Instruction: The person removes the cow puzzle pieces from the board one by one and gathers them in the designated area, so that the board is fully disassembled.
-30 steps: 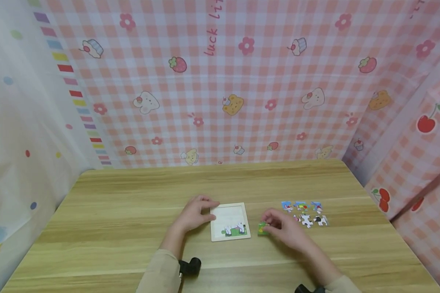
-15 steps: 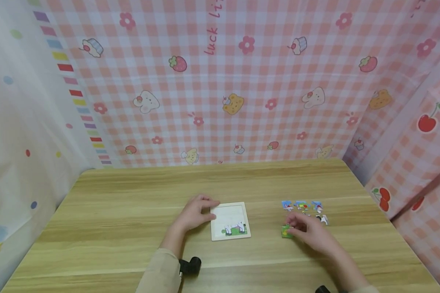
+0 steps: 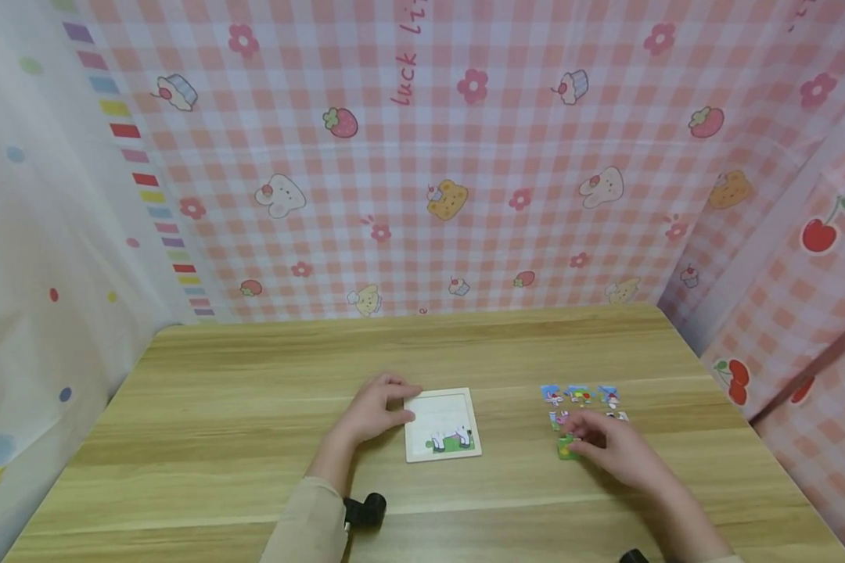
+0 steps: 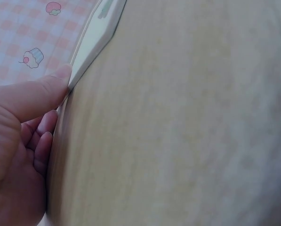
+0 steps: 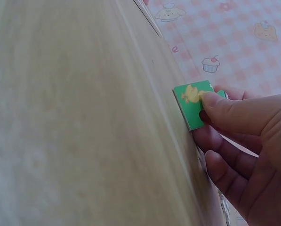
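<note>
A square wooden puzzle tray (image 3: 476, 438) lies flat on the table, left of the loose pieces. Along its bottom right, fitted pieces (image 3: 458, 444) show white animal legs on green. My left hand (image 3: 375, 412) holds the tray by its left edge, the thumb on the rim in the left wrist view. Between thumb and fingers my right hand (image 3: 618, 450) pinches a green puzzle piece (image 5: 191, 113) printed with a yellow chick. That hand is in front of the lower row of loose pieces and hides part of it.
Several loose puzzle pieces (image 3: 579, 395) lie in two rows beyond the right hand. The wooden table (image 3: 253, 407) reaches back to a pink checked curtain (image 3: 394, 258). A black wrist camera (image 3: 368, 511) sits on the left forearm.
My right hand has moved right with the green puzzle piece, away from the tray and towards the loose pieces. The left hand and the tray have stayed in place.
</note>
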{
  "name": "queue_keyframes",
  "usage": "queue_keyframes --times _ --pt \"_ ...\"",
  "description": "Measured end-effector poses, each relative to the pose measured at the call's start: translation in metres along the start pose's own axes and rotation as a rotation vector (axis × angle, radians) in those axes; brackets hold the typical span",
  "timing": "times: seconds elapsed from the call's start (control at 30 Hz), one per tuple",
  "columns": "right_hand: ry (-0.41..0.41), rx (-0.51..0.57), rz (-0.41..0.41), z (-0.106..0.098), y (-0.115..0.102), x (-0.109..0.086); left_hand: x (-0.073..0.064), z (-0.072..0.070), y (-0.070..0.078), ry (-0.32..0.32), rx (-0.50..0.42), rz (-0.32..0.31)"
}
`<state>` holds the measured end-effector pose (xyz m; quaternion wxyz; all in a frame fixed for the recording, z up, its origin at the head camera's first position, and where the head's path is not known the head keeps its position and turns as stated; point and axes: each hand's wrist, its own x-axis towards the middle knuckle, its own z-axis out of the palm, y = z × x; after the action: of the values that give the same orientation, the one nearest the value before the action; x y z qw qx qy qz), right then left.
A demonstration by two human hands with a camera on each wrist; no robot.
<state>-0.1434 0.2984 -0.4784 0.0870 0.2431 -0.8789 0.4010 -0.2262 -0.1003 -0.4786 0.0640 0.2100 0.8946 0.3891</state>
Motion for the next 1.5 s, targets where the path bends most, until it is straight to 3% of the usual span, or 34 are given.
queue_keyframes --times 0.3,0.67,0.9,1.5 --pt "-0.001 0.002 0.01 -0.0016 0.002 -0.0018 0.0006 0.0005 -0.0013 -0.001 0.008 0.008" --pt "0.052 -0.13 0.011 0.0011 0.0038 -0.0033 -0.0005 -0.0006 0.001 0.0 0.007 0.005" --pt "0.045 -0.15 0.034 0.0019 0.005 -0.0034 -0.0006 -0.0008 0.0016 -0.002 0.006 0.016" --pt "0.06 -0.164 -0.007 0.0034 0.0055 -0.002 0.0008 0.0003 -0.0012 -0.004 0.018 0.029"
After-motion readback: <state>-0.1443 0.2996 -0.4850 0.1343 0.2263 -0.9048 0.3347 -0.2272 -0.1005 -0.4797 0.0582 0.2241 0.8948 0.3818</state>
